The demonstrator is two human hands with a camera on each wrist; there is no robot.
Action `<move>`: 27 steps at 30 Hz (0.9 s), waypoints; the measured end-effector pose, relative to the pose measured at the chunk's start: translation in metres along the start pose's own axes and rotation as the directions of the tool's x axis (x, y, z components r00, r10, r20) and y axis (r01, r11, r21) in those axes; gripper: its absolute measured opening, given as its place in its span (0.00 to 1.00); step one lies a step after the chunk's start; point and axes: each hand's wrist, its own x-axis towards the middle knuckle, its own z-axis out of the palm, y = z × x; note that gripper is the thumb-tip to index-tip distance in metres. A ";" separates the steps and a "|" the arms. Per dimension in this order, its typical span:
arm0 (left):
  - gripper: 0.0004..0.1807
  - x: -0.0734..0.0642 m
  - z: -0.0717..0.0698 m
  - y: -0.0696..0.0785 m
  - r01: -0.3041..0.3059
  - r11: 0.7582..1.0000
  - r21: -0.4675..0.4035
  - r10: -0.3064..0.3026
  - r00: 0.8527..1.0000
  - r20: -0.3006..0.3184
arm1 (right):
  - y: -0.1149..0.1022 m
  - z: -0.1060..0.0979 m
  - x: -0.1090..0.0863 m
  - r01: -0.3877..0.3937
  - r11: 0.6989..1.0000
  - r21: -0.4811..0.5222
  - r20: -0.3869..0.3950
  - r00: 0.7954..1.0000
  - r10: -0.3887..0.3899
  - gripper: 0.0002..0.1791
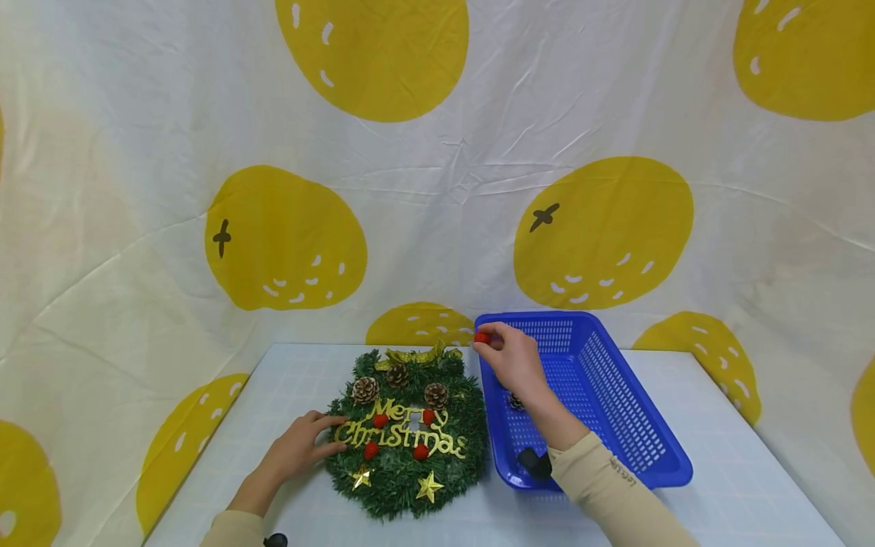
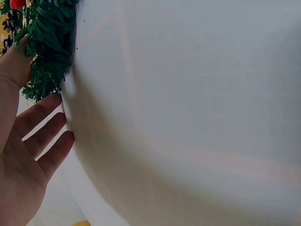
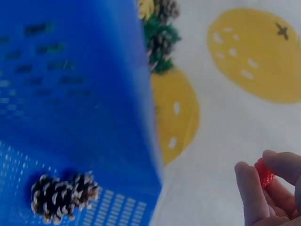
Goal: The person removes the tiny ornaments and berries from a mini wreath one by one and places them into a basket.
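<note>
A green Christmas wreath (image 1: 390, 497) lies on the table, bearing gold "Merry Christmas" lettering (image 1: 403, 437), pine cones, gold stars and several red berries. My left hand (image 1: 297, 448) rests at its left edge, thumb and index finger touching the greenery; in the left wrist view the other fingers are extended against the tabletop. Above the far left rim of a blue basket (image 1: 615, 395), my right hand (image 1: 509, 357) pinches a small red berry ornament (image 3: 266, 173) between thumb and fingertips. Pine cones (image 3: 54, 197) lie inside the basket, partly hidden by my right arm in the head view.
The white table (image 1: 301, 372) backs onto a hanging cloth (image 1: 437, 228) printed with yellow fruit. A gold ribbon bow (image 1: 413, 355) sits at the wreath's top. The basket stands just right of the wreath, its walls raised.
</note>
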 end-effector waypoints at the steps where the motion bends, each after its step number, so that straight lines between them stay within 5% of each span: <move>1: 0.30 0.000 0.000 0.000 0.000 1.000 0.001 0.000 1.000 0.000 | 0.003 -0.001 0.003 -0.003 1.000 -0.014 0.002 1.000 0.003 0.18; 15: 0.30 -0.002 0.000 0.000 0.010 1.000 0.000 -0.010 1.000 0.001 | 0.061 -0.006 0.032 -0.040 0.972 -0.232 0.047 0.997 0.053 0.19; 27: 0.29 -0.003 0.000 0.002 0.000 1.000 -0.002 -0.001 1.000 -0.016 | 0.089 -0.003 0.034 -0.042 0.963 -0.266 0.162 0.983 0.088 0.15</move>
